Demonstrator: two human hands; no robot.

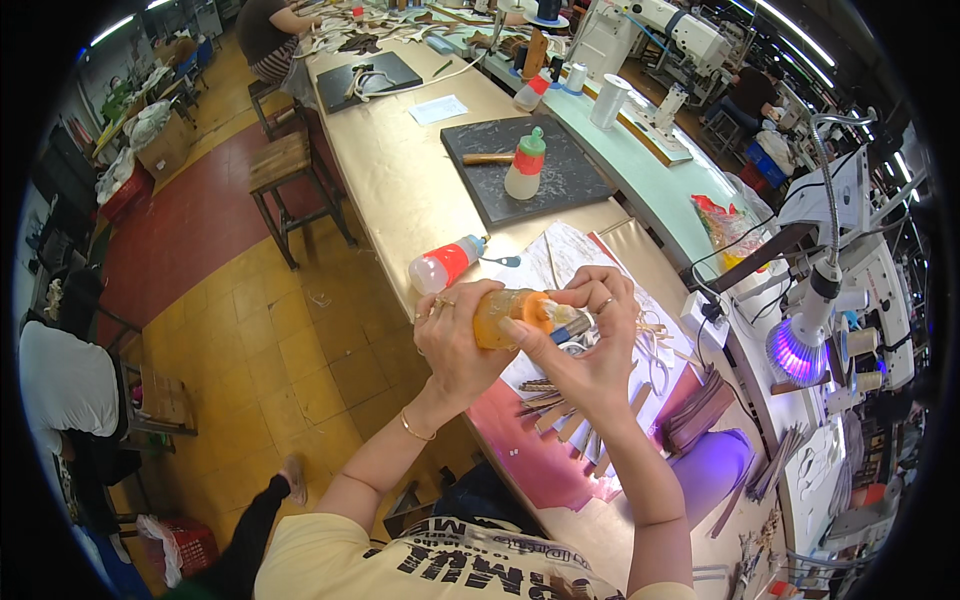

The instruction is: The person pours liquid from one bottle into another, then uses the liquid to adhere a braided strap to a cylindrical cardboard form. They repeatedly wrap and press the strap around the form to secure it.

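A held bottle [496, 322] sits between the left hand [455, 335] and the right hand [592, 365], above the workbench [385, 150]. Beyond the left hand, near the bench's left edge, a second bottle [447, 264] lies on its side. Farther off, a slab [575, 180] bears an upright bottle [525, 172], with a handle [485, 159] to its left. Behind that slab lie a paper [438, 109] and another slab [338, 88]. A stool [280, 160] stands left of the bench, a lamp [798, 348] right of the hands. Strips [572, 424] lie below the right hand, probably on sheets, though the forearm partly blocks them.
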